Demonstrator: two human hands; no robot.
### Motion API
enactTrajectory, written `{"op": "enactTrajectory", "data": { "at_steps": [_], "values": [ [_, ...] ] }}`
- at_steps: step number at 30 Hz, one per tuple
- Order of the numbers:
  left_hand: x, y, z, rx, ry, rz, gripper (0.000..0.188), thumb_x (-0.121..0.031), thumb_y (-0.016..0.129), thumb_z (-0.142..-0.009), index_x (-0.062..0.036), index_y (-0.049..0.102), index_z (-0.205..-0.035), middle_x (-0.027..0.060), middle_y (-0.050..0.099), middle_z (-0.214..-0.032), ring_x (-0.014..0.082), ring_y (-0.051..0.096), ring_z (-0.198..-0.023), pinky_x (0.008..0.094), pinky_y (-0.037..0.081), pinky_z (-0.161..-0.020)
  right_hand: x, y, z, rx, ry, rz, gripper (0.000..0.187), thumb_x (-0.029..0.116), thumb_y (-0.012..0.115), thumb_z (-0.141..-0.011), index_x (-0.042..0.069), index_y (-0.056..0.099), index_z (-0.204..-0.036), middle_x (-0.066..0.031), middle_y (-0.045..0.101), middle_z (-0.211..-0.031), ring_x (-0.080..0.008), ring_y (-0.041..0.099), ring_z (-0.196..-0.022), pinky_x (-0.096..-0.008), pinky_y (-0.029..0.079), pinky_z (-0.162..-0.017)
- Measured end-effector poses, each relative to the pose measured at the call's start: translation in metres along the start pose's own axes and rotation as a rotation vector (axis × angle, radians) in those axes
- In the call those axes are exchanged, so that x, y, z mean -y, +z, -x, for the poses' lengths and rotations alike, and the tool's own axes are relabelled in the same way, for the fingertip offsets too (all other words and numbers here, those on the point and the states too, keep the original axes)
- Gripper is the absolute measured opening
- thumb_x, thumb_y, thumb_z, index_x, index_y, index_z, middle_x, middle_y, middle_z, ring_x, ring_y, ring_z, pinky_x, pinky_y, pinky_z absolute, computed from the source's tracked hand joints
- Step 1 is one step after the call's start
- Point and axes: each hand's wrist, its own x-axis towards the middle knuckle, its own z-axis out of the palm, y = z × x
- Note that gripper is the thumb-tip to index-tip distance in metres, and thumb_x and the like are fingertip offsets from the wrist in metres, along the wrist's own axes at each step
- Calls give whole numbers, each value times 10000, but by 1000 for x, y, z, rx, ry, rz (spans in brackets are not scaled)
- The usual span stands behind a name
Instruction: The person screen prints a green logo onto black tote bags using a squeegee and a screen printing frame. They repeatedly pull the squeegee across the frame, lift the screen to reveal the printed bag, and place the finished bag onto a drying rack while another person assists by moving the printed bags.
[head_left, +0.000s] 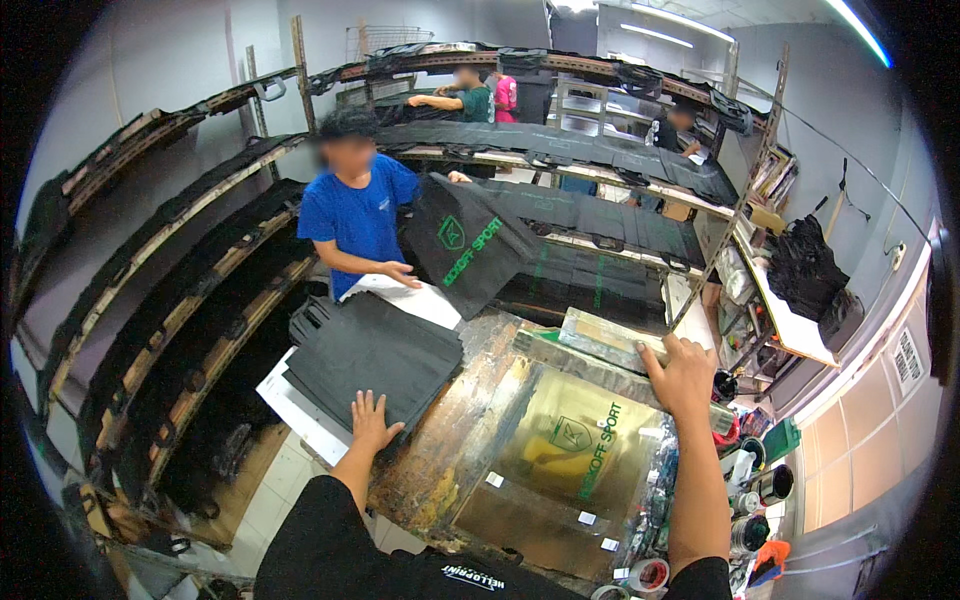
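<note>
My left hand [374,424] lies with spread fingers on the near edge of a stack of black bags [375,350], which rests on a white board [270,389]. My right hand [685,375] is curled over the far right edge of a printing screen frame [650,388], beside a long greyish bar [600,338]. In the yellowish screen [545,410] a green shield and lettering show. A co-worker in a blue shirt [345,215] stands across the table and holds up a black bag with a green print [470,240].
Shelf racks [190,285] with black bags curve along the left and back. Paint-stained worktable surface [420,480] lies left of the screen. Tape rolls [649,574] and cans [775,484] crowd the right side. Other people [475,95] work behind the racks.
</note>
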Motion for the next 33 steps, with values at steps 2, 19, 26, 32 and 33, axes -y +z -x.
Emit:
{"op": "enactTrajectory", "data": {
  "at_steps": [2,19,26,32,33],
  "values": [
    [4,26,-1,63,-57,8,975,-705,635,-934,-91,363,-1640,218,210,-1739,415,103,-1623,542,103,-1310,0,0,-1,-12,-4,5,539,566,655,-950,31,712,-910,-160,704,-853,-349,650,-891,-493,411,-840],
    [10,63,2,-209,30,41,402,-441,642,-1010,-116,724,-1232,97,697,-1315,325,615,-1259,477,488,-1019,3,-4,3,0,10,-29,505,533,677,-943,37,682,-849,-157,688,-829,-350,647,-878,-493,409,-839],
    [9,22,-21,-258,35,201,287,-319,618,-1020,-74,766,-993,125,751,-1086,380,699,-1030,524,540,-871,3,-1,3,12,3,-4,521,550,663,-946,37,694,-864,-165,693,-840,-357,650,-868,-494,412,-842],
    [-55,-65,-18,-67,447,196,328,-361,618,-1001,-74,771,-1040,162,756,-1074,392,707,-1026,515,557,-891,-2,-3,5,21,22,26,520,550,652,-955,36,706,-893,-157,709,-882,-349,652,-890,-493,412,-851],
    [-61,-57,-13,-43,444,221,342,-393,624,-993,-94,778,-1050,160,761,-1076,401,706,-1023,523,559,-878,3,-2,3,17,15,2,520,549,653,-955,36,705,-894,-157,708,-883,-350,651,-891,-493,412,-853]
  ]
}}
